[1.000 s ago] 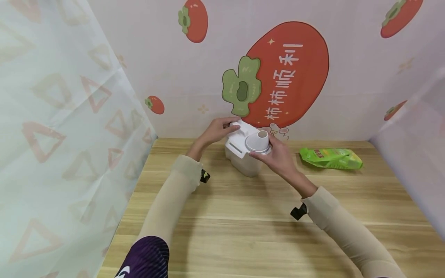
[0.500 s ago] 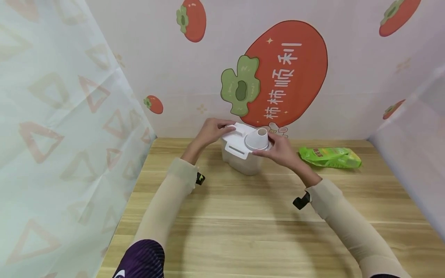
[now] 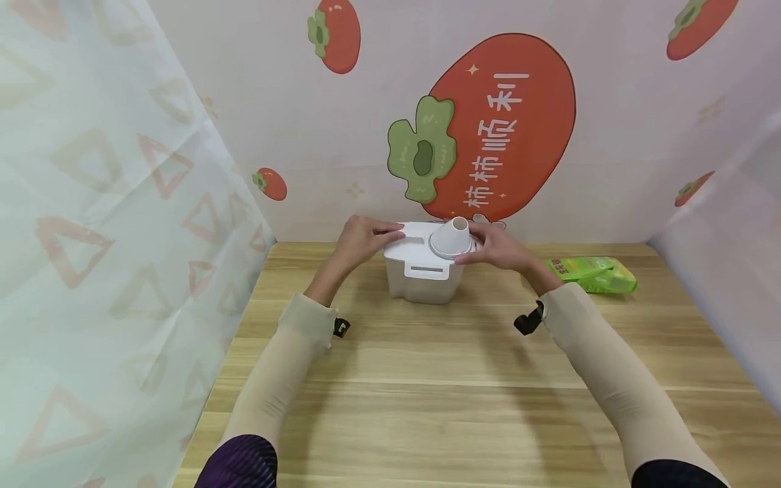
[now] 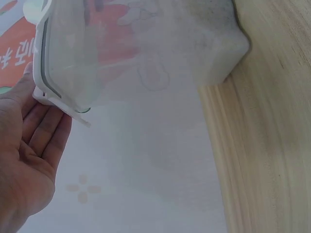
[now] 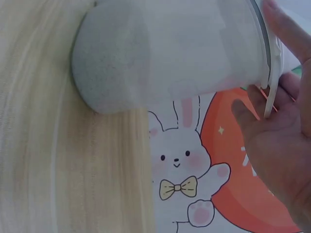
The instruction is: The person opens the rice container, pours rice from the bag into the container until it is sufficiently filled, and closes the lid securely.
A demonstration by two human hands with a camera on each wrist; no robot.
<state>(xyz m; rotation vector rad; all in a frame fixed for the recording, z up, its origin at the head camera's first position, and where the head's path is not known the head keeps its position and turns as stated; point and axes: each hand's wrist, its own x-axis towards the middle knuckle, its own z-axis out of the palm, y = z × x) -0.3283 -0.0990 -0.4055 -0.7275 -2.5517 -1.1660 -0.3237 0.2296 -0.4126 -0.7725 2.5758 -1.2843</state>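
Observation:
A translucent plastic storage container [image 3: 421,288] with a white lid [image 3: 399,252] stands upright at the back of the wooden table. Greyish powder or grains fill its lower part in both wrist views. A white cone-shaped cap [image 3: 451,238] rises from the lid's right side, and a slotted clip [image 3: 426,270] faces forward. My left hand [image 3: 360,238] grips the lid's left end, its fingers [image 4: 43,128] beneath the rim. At the opposite end my right hand [image 3: 500,249] holds the lid edge beside the cap, thumb in front, with fingers curled around the end clip [image 5: 273,94].
Right of the container lies a green packet [image 3: 601,274], partly covered by the right wrist in the head view. A printed backdrop [image 3: 317,135] rises close behind the container, and a side sheet [image 3: 122,237] borders the table [image 3: 415,407] on the left.
The container has turned counterclockwise as seen from above, so its front clip now faces straight forward. Both hands have moved with it, keeping hold of the lid's ends.

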